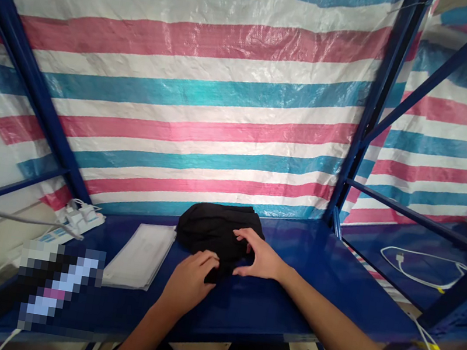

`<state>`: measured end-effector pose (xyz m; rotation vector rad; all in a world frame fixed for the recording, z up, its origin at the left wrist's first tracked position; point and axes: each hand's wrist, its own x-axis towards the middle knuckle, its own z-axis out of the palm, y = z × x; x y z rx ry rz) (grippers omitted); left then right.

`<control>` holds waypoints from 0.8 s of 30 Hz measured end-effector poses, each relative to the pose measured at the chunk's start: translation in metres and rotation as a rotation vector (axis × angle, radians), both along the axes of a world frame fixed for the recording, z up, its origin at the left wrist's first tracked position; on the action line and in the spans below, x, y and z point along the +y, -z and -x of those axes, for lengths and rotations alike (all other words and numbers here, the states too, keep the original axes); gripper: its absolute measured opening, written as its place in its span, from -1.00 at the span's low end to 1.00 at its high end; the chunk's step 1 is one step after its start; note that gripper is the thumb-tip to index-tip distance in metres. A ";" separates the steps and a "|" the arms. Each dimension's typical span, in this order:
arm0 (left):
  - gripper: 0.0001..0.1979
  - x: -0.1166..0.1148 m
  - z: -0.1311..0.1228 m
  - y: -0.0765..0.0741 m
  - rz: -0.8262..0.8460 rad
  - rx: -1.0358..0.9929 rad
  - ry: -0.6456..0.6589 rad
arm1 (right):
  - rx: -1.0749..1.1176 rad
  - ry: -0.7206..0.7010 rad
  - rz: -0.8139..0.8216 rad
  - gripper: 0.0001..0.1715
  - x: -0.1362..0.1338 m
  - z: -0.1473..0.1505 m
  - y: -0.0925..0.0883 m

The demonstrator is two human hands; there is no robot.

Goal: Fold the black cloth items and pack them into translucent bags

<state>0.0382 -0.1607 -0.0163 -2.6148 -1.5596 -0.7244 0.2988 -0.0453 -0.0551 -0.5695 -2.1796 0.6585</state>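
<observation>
Remotely I see blue tabletop (301, 251). Black cloth (212, 225) bunched near middle of its far edge. White paper stack (141, 255) just left of cloth. Left hand (190, 282) curled at cloth's near side; I cannot tell if pinching. Right hand (266, 260) at cloth's right side, thumb and fingers spread.

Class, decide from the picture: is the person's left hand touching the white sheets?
Apart. The head view shows a strip of blue tabletop between the left hand and the near right edge of the white sheets.
</observation>
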 end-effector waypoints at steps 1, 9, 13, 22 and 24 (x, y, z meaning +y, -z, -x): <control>-0.61 -0.002 -0.001 0.007 0.048 -0.016 0.001 | -0.059 -0.020 -0.025 0.28 -0.002 0.001 0.000; -0.83 -0.005 -0.007 0.022 0.111 -0.187 -0.076 | -0.162 -0.145 -0.346 -0.37 -0.016 0.016 -0.003; -0.76 -0.007 0.000 0.018 0.191 -0.284 -0.055 | -0.140 -0.202 -0.257 -0.69 -0.021 0.019 -0.005; -0.64 0.011 0.006 0.030 0.245 -0.571 -0.122 | -0.042 0.003 -0.026 -0.52 -0.019 0.029 0.010; -0.67 0.019 0.007 0.034 0.232 -0.561 -0.140 | -0.045 0.037 -0.171 -0.53 -0.022 0.028 0.008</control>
